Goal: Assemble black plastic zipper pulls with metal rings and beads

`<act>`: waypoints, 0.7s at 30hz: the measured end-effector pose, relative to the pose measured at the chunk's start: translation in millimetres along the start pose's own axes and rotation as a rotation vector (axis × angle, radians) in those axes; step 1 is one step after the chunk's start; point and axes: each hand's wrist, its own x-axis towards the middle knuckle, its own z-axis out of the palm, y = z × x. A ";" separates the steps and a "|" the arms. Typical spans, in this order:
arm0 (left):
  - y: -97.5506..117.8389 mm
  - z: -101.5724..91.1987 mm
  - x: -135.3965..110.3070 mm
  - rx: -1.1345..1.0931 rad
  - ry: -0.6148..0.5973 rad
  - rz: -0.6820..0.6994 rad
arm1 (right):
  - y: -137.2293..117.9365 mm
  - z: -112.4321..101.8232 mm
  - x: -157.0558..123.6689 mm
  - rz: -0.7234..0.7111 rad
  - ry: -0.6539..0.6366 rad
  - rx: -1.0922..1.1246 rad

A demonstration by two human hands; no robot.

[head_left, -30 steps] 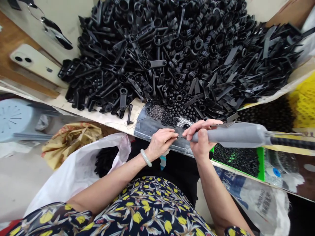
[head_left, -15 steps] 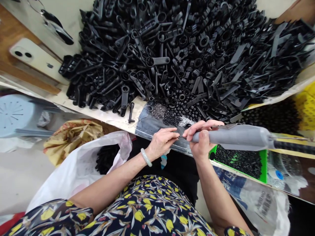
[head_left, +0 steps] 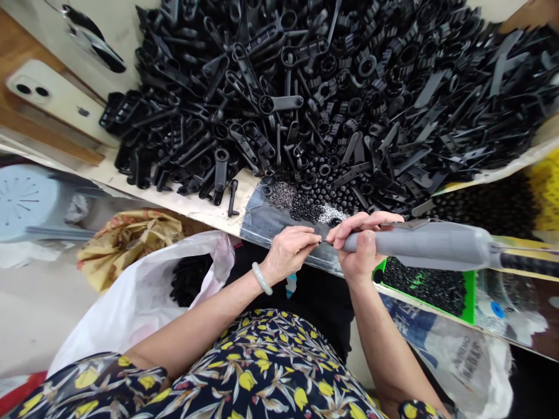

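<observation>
My right hand [head_left: 356,247] is wrapped round a grey electric screwdriver [head_left: 430,244], which lies level with its bit pointing left. With thumb and fingertips together, my left hand [head_left: 288,250] pinches a small black part [head_left: 320,239] at the tip of the bit. The part is mostly hidden by the fingers, so its shape does not show. Just beyond my hands, on a dark grey mat [head_left: 262,224], lie a heap of silver pins [head_left: 331,214], small grey-brown pieces [head_left: 282,196] and black round caps [head_left: 334,189].
A large pile of black plastic levers and rings [head_left: 271,87] covers the bench behind. A green tray [head_left: 469,297] of tiny black pieces stands right of my right wrist. A white phone [head_left: 61,102] leans at left. A white plastic bag [head_left: 126,302] hangs below the bench edge.
The screwdriver and right hand have shifted very slightly right. My left hand keeps its pinch at the bit tip. The camera view has moved a little.
</observation>
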 end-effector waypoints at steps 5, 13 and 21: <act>-0.2 -0.2 -1.6 -0.013 0.005 -0.008 | 1.1 -0.9 -0.5 0.015 -0.003 0.006; -3.1 -0.7 -2.3 0.003 -0.007 0.006 | 3.8 -2.1 -3.1 0.016 0.006 -0.040; -3.4 -1.7 -1.5 -0.005 -0.025 0.025 | 2.1 0.2 -1.8 -0.013 -0.007 0.088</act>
